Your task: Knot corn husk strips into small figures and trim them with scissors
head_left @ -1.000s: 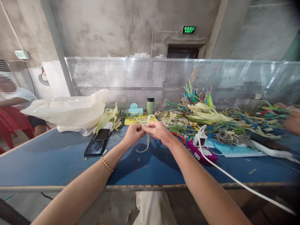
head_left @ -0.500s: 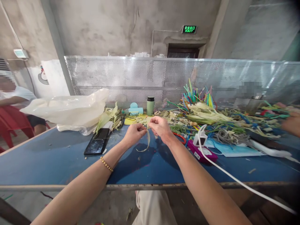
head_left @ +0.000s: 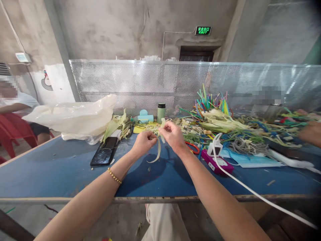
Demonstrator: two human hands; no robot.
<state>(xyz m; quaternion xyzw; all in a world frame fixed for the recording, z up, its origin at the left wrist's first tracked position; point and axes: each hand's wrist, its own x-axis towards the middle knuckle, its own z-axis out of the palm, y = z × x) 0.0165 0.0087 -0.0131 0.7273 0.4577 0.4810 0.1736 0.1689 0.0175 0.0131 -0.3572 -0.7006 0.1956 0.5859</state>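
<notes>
Both my hands meet above the blue table point(head_left: 75, 180), fingers pinched close together. My left hand point(head_left: 145, 142) is closed on a pale corn husk strip point(head_left: 158, 152), whose long end curls down toward the tabletop. My right hand point(head_left: 172, 135) pinches pale husk at the same spot, and a short piece sticks up above its fingertips. Whether this is one strip or two I cannot tell. A green bottle point(head_left: 161, 113) stands behind my hands. Left of them lies a black phone point(head_left: 101, 155), beside some loose corn husks point(head_left: 122, 122).
A large plastic bag point(head_left: 72, 117) fills the back left. On the right are a husk pile point(head_left: 223, 121), coloured pipe cleaners point(head_left: 208, 100), a purple box point(head_left: 217, 164) and a white cable point(head_left: 250, 190). Another person's hand point(head_left: 311, 134) shows at the right edge; someone sits at left.
My right hand has shifted slightly, and the short husk end now stands up over its fingers. My left hand stays nearly in place. The other person's hand moved a little left.
</notes>
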